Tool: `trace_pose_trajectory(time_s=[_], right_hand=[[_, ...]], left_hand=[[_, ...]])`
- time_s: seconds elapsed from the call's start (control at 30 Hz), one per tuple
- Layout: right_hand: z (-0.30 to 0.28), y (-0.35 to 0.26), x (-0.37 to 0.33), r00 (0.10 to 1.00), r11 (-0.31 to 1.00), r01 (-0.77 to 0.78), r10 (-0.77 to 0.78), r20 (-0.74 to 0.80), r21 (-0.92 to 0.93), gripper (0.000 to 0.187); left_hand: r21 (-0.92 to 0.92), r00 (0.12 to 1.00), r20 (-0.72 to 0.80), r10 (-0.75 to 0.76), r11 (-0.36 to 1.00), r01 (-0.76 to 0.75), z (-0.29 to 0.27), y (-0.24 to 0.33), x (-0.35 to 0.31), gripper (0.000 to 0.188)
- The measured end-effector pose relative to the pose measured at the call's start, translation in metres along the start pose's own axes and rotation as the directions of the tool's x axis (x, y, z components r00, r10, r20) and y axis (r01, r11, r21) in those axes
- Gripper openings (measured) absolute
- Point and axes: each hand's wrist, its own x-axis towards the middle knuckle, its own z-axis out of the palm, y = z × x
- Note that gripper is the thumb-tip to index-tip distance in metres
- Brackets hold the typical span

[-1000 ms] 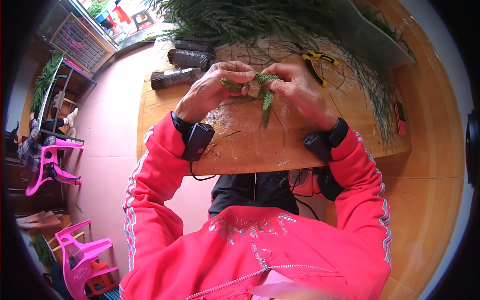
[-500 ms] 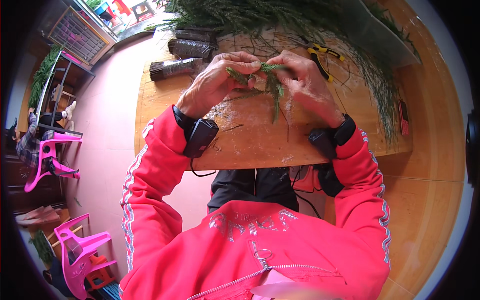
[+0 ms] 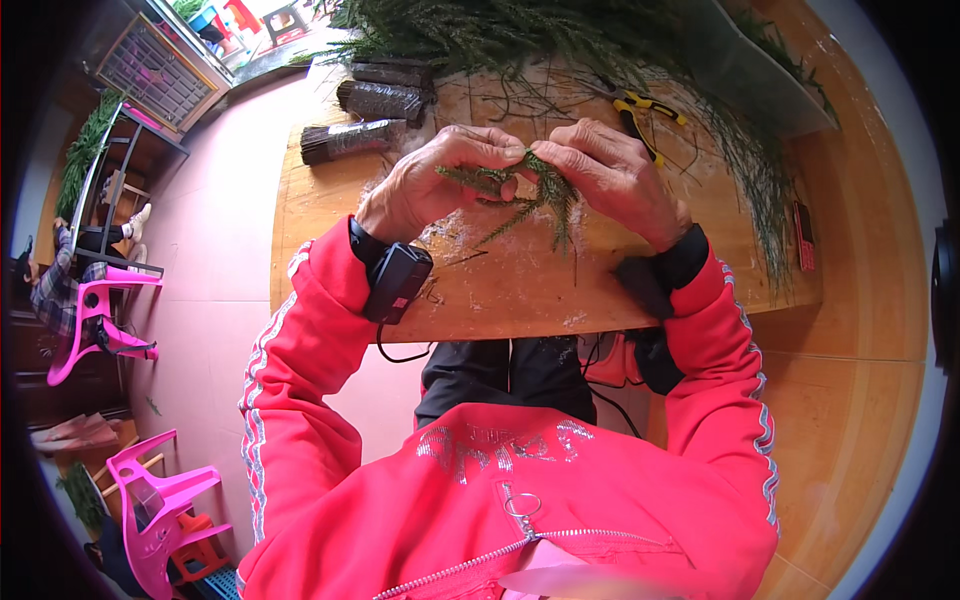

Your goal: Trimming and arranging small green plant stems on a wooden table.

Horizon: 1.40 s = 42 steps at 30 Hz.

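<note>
Person's left hand [image 3: 445, 178] clamps a green sprig [image 3: 552, 190] between thumb and fingers; right hand [image 3: 615, 180] pinches its top, fingertips near the left's. Sprig hangs over wooden table [image 3: 510, 300]. Beyond: black-yellow pliers [image 3: 633, 125] right, wrapped dark bundles [image 3: 345, 140] left, piled greenery [image 3: 500, 40] farthest.

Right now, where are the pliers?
In the head view, the pliers lie right of centre on the table, between the right hand and the piled greenery.

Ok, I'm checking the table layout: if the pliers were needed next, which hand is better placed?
Likely the right hand: the black-and-yellow pliers lie just beyond it; the left hand is farther away. Both hold the green sprig.
</note>
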Motion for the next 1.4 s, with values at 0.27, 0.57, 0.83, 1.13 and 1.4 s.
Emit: trace_pose_trajectory(time_s=[0.27,0.57,0.83,1.13,1.4], right_hand=[[-0.008,-0.003,0.0,0.996,0.993,0.089,-0.087,0.03,-0.072,0.033],[0.001,-0.011,0.001,0.987,0.986,-0.039,0.062,-0.145,0.161,0.024],[0.01,-0.018,0.005,0.91,0.908,-0.261,0.345,-0.23,0.327,0.013],[-0.001,-0.025,0.005,0.751,0.654,-0.6,0.659,0.044,0.461,0.004],[-0.002,-0.019,0.009,0.586,0.193,-0.642,0.748,0.312,0.742,0.01]], left_hand=[[-0.012,0.985,0.058,0.161,0.987,-0.161,0.008,-0.008,-0.001,0.025],[-0.249,0.987,0.159,-0.027,0.966,0.066,0.004,-0.018,0.007,0.021],[-0.505,0.979,0.142,0.144,0.861,-0.053,0.019,-0.03,0.014,0.014],[-0.179,0.971,0.036,0.238,0.957,-0.228,0.018,-0.013,0.016,0.006],[0.261,0.937,-0.129,0.324,0.923,-0.283,0.027,-0.004,0.008,0.009]])
